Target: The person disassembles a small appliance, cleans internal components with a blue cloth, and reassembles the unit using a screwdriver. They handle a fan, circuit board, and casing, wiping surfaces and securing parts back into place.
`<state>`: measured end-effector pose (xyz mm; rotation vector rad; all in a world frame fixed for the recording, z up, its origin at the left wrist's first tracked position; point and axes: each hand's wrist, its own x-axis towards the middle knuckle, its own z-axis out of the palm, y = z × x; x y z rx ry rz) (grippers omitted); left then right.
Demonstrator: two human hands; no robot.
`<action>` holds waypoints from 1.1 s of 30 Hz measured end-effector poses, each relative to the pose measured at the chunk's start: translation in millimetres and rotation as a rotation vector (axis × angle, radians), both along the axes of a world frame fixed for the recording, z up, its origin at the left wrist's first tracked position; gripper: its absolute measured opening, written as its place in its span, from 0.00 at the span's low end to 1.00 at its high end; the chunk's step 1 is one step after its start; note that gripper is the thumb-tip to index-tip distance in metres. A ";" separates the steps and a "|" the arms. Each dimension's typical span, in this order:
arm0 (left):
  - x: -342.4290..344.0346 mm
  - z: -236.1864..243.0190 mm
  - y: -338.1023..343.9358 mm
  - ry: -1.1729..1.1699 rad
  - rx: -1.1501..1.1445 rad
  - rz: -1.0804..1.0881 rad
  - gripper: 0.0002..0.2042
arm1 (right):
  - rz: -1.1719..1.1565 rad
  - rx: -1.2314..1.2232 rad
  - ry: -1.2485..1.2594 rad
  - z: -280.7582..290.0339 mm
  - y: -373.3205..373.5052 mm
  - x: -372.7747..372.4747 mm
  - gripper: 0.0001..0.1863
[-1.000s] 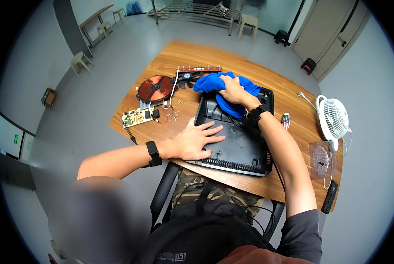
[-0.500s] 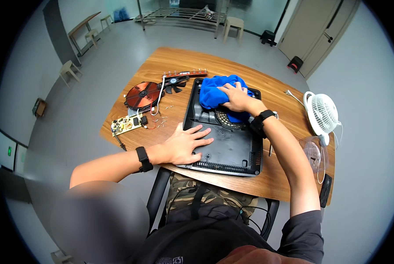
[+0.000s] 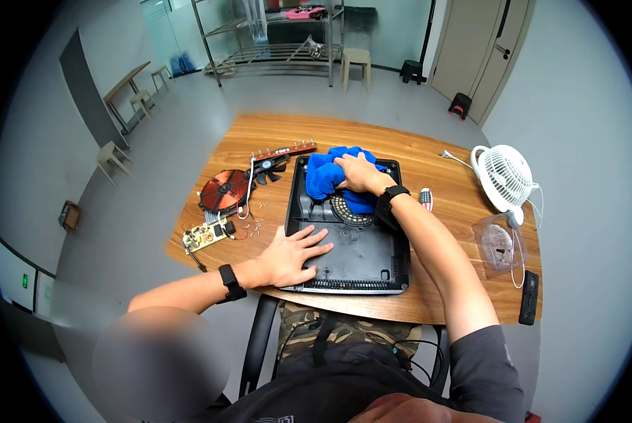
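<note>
A shallow black plastic housing (image 3: 354, 261) with a round vent grille (image 3: 351, 211) lies on the wooden table in front of me. My left hand (image 3: 291, 258) rests flat on its near left part, fingers spread and holding nothing. With bent fingers, my right hand (image 3: 361, 173) presses a crumpled blue cloth (image 3: 323, 176) onto the far part of the housing. The cloth covers much of that end and hangs partly over the grille. My right fingertips are partly buried in its folds.
Left of the housing lie a copper coil (image 3: 225, 190), a small black fan (image 3: 270, 168), a circuit board (image 3: 206, 235), a narrow red strip (image 3: 284, 151) and loose screws. On the right are a screwdriver handle (image 3: 426, 199), a white fan (image 3: 505, 176), a clear container (image 3: 495, 243) and a black object (image 3: 531, 297).
The view has tilted up, so the table sits lower in the picture. My right forearm has shifted slightly left, uncovering the screwdriver handle. My left hand stays on the housing.
</note>
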<state>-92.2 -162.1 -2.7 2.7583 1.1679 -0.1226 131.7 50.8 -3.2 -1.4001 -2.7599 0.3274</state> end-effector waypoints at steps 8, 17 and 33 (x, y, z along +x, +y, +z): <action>0.2 -1.3 1.2 0.018 0.004 0.005 0.32 | 0.122 -0.136 0.695 31.5 19.5 54.7 0.25; 1.9 -2.0 -1.5 -0.007 0.015 0.005 0.33 | -0.121 0.080 -0.054 19.7 -26.6 79.9 0.31; -1.9 -5.3 1.1 -0.054 0.017 0.013 0.32 | -0.306 0.162 0.284 9.0 -13.6 62.6 0.17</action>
